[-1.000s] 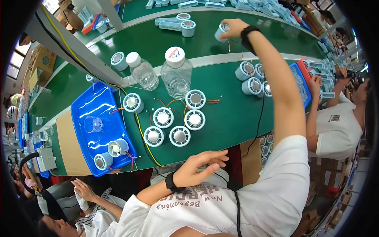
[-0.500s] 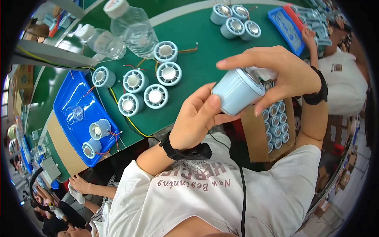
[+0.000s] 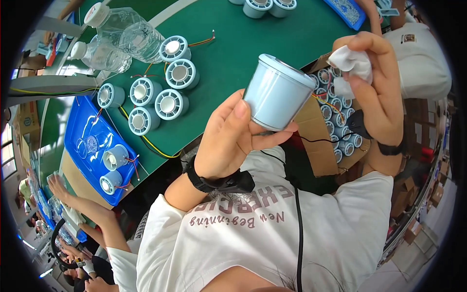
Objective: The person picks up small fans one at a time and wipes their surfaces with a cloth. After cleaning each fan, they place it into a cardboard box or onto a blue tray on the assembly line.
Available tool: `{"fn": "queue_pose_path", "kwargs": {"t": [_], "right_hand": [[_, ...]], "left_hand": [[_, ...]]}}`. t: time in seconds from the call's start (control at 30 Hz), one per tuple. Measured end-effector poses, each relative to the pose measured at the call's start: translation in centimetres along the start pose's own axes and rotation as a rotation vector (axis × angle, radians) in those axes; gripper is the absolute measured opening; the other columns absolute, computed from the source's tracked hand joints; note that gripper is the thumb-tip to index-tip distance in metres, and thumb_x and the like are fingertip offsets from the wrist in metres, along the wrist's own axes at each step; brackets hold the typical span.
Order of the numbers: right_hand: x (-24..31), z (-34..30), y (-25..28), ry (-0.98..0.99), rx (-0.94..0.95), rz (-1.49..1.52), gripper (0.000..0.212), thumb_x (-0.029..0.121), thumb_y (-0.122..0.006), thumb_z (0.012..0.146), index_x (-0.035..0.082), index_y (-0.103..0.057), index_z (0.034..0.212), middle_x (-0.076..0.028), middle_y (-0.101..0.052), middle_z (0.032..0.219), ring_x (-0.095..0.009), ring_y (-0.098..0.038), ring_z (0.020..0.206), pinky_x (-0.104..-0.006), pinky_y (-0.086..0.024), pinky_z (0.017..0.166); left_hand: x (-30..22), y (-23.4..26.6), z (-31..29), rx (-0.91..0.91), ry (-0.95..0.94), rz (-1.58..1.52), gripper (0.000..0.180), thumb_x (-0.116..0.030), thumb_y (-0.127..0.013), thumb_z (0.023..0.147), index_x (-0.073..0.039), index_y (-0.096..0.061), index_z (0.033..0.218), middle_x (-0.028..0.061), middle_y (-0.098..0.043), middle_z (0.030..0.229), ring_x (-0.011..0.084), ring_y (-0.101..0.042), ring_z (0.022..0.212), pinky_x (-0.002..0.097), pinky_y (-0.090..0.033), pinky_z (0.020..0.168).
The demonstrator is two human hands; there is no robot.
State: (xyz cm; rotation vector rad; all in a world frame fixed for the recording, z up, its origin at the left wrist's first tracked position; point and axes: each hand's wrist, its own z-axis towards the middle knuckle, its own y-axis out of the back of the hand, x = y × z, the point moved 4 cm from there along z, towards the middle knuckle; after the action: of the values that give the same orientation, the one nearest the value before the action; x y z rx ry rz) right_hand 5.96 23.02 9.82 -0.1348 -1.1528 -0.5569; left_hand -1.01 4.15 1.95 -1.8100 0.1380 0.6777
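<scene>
The right hand (image 3: 382,100) has moved off the cup (image 3: 279,92) toward the carton (image 3: 316,151), fingers pinching a white cloth (image 3: 351,62). The left hand (image 3: 226,131) curls partway round the cup, left of the carton — probably best kept steady, wires (image 3: 327,101) clear of wiping.

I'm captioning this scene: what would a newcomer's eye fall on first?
First, the glossy pale-blue cylinder held in the left hand, near the centre. To its right, the right hand pinches a crumpled white wad. Next comes the bright blue tray at the left, and a large clear bottle at the upper left.
</scene>
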Motion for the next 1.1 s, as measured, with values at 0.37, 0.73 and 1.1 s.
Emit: {"fn": "queue_pose_path", "kwargs": {"t": [0.37, 0.73, 1.1], "right_hand": [[4.3, -1.3, -4.0, 0.757, 0.441, -0.744, 0.037, 0.008, -0.07, 0.076, 0.004, -0.062, 0.112, -0.021, -0.064, 0.118, -0.033, -0.06, 0.11, -0.0394, -0.046, 0.091], [-0.9, 2.2, 0.0, -0.437, -0.029, -0.169, 0.032, 0.006, -0.047, 0.099, -0.003, -0.045, 0.13, -0.009, -0.064, 0.099, -0.01, -0.059, 0.074, -0.0191, -0.045, 0.064], [-0.4, 0.3, -1.3, -0.216, 0.687, -0.195, 0.061, 0.045, -0.064, 0.09, -0.003, -0.054, 0.127, -0.008, -0.061, 0.106, -0.014, -0.055, 0.1, -0.026, -0.042, 0.089]], "left_hand": [[0.3, -0.7, -0.7, -0.016, 0.006, 0.075, 0.058, -0.043, -0.045, 0.1, 0.005, -0.039, 0.132, 0.0232, -0.053, 0.128, 0.0366, -0.061, 0.111, 0.0473, -0.053, 0.093], [0.2, 0.8, -1.0, -0.078, -0.173, 0.073, 0.054, -0.019, -0.065, 0.092, 0.006, -0.039, 0.133, 0.0177, -0.054, 0.125, 0.0322, -0.061, 0.111, 0.0433, -0.053, 0.094], [-1.4, -0.5, -1.0, -0.055, -1.119, 1.162, 0.06, 0.009, -0.079, 0.067, -0.004, -0.057, 0.122, 0.0182, -0.042, 0.13, 0.0316, -0.054, 0.116, 0.04, -0.052, 0.097]]}}
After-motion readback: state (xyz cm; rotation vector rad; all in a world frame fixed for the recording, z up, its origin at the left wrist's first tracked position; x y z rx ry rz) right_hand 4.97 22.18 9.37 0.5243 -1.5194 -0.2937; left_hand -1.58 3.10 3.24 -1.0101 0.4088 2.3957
